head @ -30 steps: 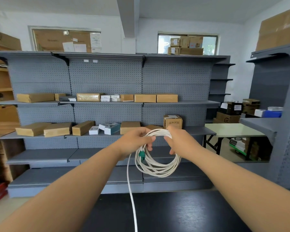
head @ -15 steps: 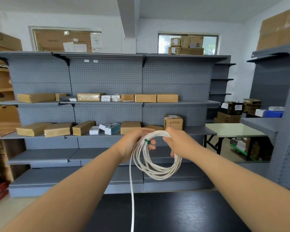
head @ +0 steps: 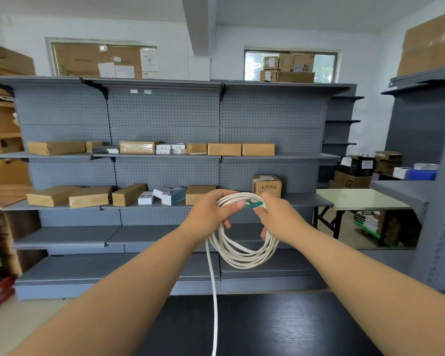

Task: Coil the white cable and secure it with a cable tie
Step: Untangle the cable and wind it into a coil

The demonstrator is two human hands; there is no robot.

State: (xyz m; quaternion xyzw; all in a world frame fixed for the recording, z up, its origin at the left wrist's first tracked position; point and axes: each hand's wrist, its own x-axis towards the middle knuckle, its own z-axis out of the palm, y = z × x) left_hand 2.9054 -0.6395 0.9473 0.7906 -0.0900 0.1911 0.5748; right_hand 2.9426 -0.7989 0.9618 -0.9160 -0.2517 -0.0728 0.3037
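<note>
Both arms reach forward: left hand (head: pixel 211 214) curls its fingers round the coiled white cable (head: pixel 242 259) at its top, right hand (head: pixel 280 220) pinches a small green piece (head: pixel 253 203) there. The coil hangs above the black tabletop (head: pixel 280 327), one strand dangling.

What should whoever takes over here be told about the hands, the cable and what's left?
Left hand grips the cable coil at its top left. Right hand holds its top right, by the green plug.
Done: several loops wound, held above the dark table.
Left: a loose tail hangs from the left hand; wind it in, then tie. No cable tie in view.
</note>
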